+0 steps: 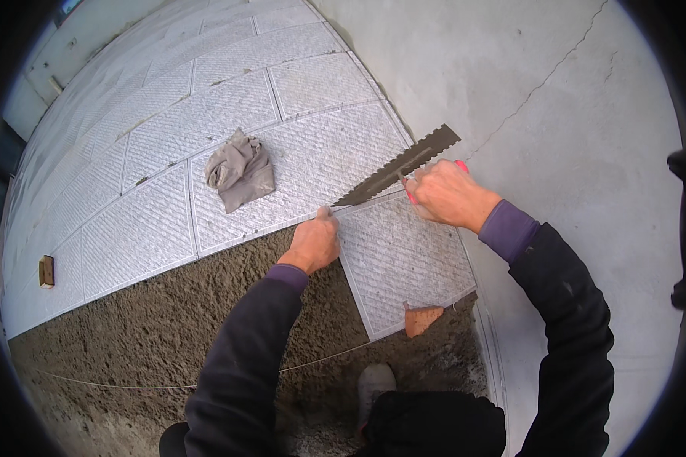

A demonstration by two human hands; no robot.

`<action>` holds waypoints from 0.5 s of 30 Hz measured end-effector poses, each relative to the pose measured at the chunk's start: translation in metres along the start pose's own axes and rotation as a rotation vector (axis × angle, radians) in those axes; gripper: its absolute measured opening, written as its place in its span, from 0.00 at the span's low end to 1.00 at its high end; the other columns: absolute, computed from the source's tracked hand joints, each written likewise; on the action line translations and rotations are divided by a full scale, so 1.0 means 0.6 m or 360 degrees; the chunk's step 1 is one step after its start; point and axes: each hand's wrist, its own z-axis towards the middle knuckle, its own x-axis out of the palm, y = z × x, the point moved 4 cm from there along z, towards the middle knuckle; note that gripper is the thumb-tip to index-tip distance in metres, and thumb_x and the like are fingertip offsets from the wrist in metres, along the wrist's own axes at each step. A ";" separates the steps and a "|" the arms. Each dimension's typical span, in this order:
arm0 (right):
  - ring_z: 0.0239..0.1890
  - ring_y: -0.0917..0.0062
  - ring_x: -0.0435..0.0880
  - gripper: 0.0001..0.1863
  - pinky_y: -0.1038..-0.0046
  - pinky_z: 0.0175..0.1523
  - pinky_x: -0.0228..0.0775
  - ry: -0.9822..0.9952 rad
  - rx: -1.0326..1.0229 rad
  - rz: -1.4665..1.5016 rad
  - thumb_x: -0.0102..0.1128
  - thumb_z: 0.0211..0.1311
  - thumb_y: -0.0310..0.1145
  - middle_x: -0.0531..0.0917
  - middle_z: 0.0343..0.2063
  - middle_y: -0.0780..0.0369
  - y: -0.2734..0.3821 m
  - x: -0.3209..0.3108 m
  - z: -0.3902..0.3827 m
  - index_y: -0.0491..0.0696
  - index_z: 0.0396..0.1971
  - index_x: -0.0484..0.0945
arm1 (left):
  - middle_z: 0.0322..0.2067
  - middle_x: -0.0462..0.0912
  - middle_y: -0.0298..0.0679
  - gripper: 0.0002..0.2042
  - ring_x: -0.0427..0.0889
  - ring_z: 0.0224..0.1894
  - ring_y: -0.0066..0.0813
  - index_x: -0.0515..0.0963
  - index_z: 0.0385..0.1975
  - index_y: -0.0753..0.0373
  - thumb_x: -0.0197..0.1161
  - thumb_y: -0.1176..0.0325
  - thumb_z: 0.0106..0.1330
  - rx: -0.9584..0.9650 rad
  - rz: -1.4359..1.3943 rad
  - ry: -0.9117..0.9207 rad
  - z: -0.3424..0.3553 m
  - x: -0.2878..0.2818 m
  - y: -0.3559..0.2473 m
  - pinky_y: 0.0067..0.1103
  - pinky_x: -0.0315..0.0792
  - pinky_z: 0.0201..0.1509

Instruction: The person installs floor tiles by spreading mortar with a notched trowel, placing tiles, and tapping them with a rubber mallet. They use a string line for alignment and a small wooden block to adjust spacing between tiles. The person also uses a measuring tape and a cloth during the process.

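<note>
My right hand (448, 195) is closed round the red handle of a notched trowel (400, 164). The trowel's long, toothed grey blade slants over the joint between two pale textured tiles, its narrow tip pointing down-left. By that tip, at the corner of the nearer tile (404, 259), is my left hand (312, 241), thumb and fingers drawn together. Whether it pinches the blade's tip or something small is hidden. Further left, a crumpled grey cloth (240, 169) lies on a laid tile (297, 152).
Rough wet mortar (168, 312) borders the tiles on the near side, with a thin string (129, 386) across it. A broken orange piece (421, 320) rests at the near tile's edge. A small brown block (46, 272) sits far left. A cracked grey wall (587, 190) rises at right.
</note>
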 end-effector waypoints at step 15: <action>0.19 0.66 0.84 0.11 0.64 0.30 0.74 0.0043 -0.0113 -0.0085 0.61 0.48 0.38 0.80 0.13 0.59 -0.020 0.006 0.027 0.50 0.12 0.78 | 0.48 0.82 0.51 0.04 0.85 0.42 0.58 0.79 0.37 0.65 0.63 0.73 0.66 0.0026 -0.0172 -0.0126 -0.002 -0.005 0.005 0.45 0.79 0.47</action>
